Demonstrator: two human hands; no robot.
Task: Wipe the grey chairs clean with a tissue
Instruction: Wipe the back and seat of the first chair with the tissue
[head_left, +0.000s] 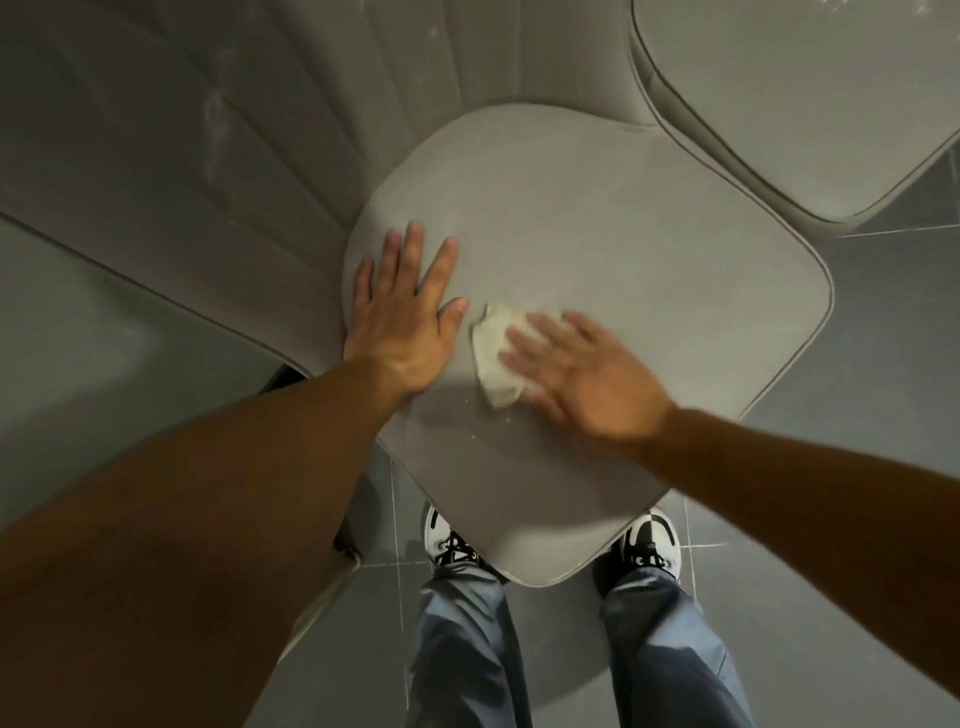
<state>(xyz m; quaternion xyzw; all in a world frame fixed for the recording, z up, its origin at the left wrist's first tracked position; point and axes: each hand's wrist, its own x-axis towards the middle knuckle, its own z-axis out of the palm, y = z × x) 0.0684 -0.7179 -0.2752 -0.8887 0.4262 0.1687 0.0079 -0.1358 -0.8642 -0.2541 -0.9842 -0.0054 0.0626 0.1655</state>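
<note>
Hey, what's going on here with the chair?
A person is standing over a grey chair seat and wiping it. The right hand presses a crumpled tissue flat against the cushion with straight fingers, and looks blurred as if mid-swipe. The left hand lies flat on the seat's edge beside it, seemingly steadying the chair. A few pale specks show on the cushion near the tissue. Another grey chair stands at the upper right.
</note>
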